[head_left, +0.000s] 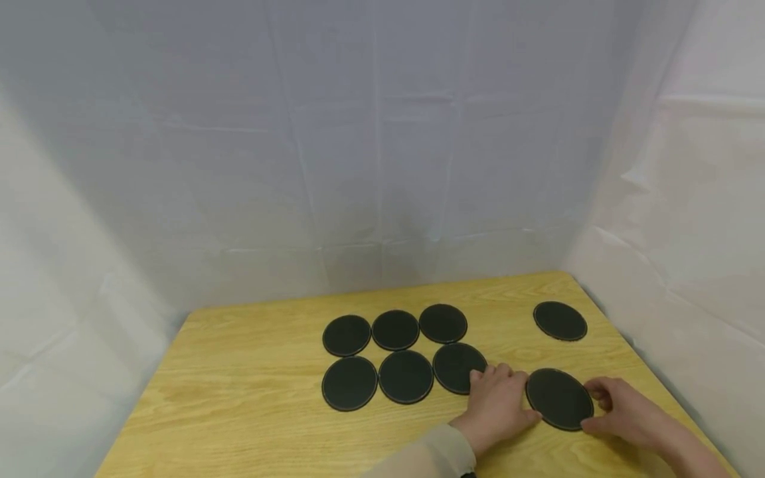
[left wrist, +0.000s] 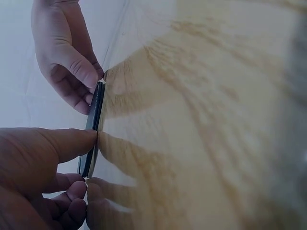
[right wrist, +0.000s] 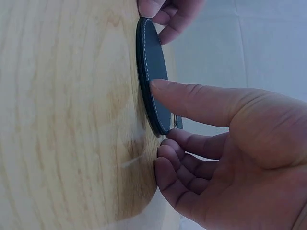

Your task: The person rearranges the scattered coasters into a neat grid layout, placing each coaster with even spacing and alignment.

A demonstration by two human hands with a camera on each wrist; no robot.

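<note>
Fingers of both hands bracket one black round coaster (head_left: 558, 399) lying flat near the front right of the wooden table (head_left: 239, 392): left hand (head_left: 496, 405), thumb tip against the coaster's left rim and other fingers resting loosely on the wood; right hand (head_left: 627, 411), thumb tip on the right rim with fingers curled beside it. Neither hand closes round the disc; the contact looks like a light two-sided pinch at the edge. Left wrist view: coaster (left wrist: 93, 129) seen edge-on, thin, with a thumb on each side. Right wrist view: same coaster (right wrist: 153, 76), pale stitching along its rim, right thumb laid on its top face near the edge. Further stock: six matching coasters (head_left: 396, 330) in two rows of three at table centre, nearly touching; one more coaster (head_left: 560, 320) alone toward the back right, well apart. Backdrop: white cloth (head_left: 382, 133) hung behind and to both sides. Handling judgement: the disc is thin and sits flush, so sliding under even thumb pressure, or tipping one rim up first, should serve better than a top grab
</note>
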